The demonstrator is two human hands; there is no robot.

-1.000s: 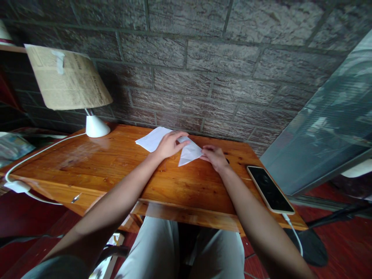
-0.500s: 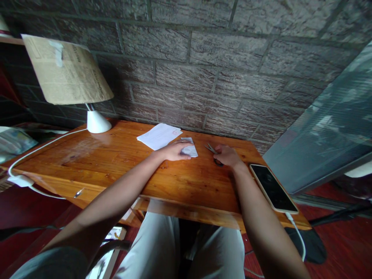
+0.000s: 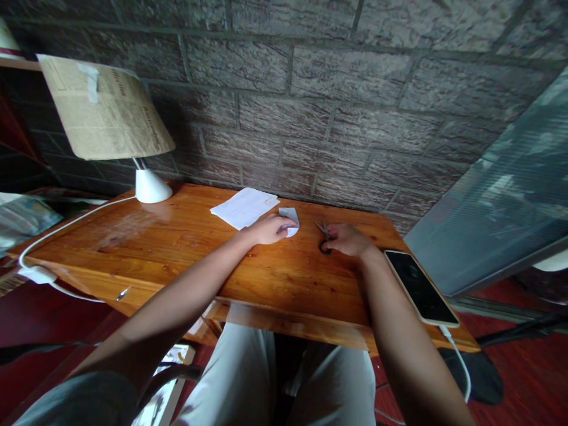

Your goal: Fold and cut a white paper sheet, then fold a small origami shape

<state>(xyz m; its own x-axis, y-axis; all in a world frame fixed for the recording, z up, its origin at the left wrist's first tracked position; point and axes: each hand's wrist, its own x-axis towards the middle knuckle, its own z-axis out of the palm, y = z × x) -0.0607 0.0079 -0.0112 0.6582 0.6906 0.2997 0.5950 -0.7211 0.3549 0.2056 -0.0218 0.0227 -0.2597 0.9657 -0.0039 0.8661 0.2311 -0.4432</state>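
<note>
My left hand [image 3: 271, 229] is closed on a small piece of white paper [image 3: 289, 214], its thumb and fingers pinching the near part. To the right, my right hand [image 3: 348, 239] has its fingers on a pair of scissors [image 3: 324, 232]. The blades are parted and point away toward the wall; the dark handle loops are at the near end, partly behind my fingers. A stack of white sheets [image 3: 243, 208] with a small red stamp lies just behind and left of my left hand.
The wooden desk [image 3: 284, 278] stands against a stone-block wall [image 3: 275, 112]. A lamp [image 3: 153, 186] with a newspaper-like shade is at the back left, its white cord running over the edge. A charging phone [image 3: 420, 288] lies by my right forearm.
My left fingers have drawn together into a pinch on the small paper, which has bent. The scissors have turned slightly in my right hand, showing more of the handle loops.
</note>
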